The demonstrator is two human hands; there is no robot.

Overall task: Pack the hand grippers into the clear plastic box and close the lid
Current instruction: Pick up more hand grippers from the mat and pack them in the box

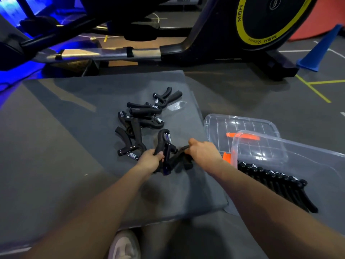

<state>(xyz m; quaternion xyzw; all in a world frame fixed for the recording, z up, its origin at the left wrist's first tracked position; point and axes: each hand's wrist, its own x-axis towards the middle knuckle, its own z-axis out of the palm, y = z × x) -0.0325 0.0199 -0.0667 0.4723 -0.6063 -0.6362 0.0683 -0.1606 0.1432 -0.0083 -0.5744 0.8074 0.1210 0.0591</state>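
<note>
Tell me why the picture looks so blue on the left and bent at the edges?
Head view: blue light spills across the floor at left; the wide-angle lens bows the edges; glare streaks the clear plastic box and its lid; the black hand grippers stay dim.

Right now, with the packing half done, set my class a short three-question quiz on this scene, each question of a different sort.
1. True or false: the lid is already on the clear plastic box.
2. Where do the packed hand grippers sit: A in the box, B on the floor, C on the lid?
3. What does the left hand hold?

Key: 1 false. 2 A. 3 A hand gripper, by one handle.
</note>
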